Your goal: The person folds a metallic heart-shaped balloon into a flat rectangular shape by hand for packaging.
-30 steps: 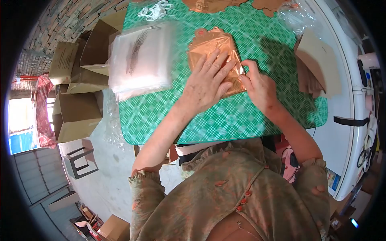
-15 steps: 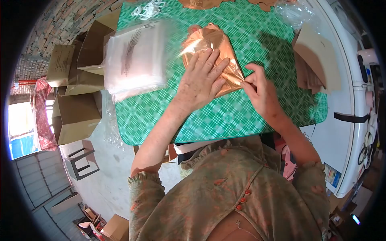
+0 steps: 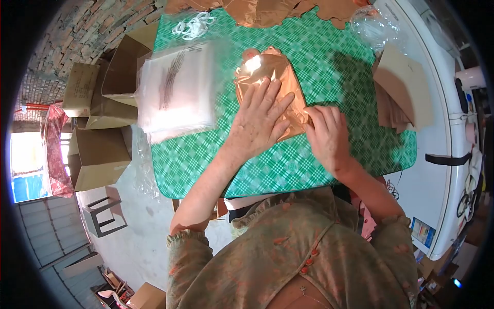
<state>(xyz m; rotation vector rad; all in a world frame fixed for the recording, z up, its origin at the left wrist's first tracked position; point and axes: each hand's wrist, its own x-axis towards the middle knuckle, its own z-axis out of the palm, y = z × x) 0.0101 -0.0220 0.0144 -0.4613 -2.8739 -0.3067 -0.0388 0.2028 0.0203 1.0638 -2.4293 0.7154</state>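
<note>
A shiny copper-coloured foil piece [image 3: 292, 85] lies folded flat on the green checked tablecloth [image 3: 278, 170]. Spread flat on it is my left hand [image 3: 260, 121], its fingers apart and pressing down on the foil. At the foil's lower right edge, my right hand [image 3: 328, 136] has its fingers closed, pinching the edge. Beside the foil on the left lies a stack of clear plastic bags [image 3: 180, 92].
White cord [image 3: 193, 26] sits at the back left. More copper foil [image 3: 267, 13] lies along the far edge. Clear plastic [image 3: 375, 26] and brown cardboard sheets [image 3: 404, 85] are at the right. Open cardboard boxes [image 3: 103, 149] stand left of the table.
The view has shifted, so the table sits slightly lower. My right hand's fingers have curled closer together at the foil's edge. My left hand stays flat on the foil.
</note>
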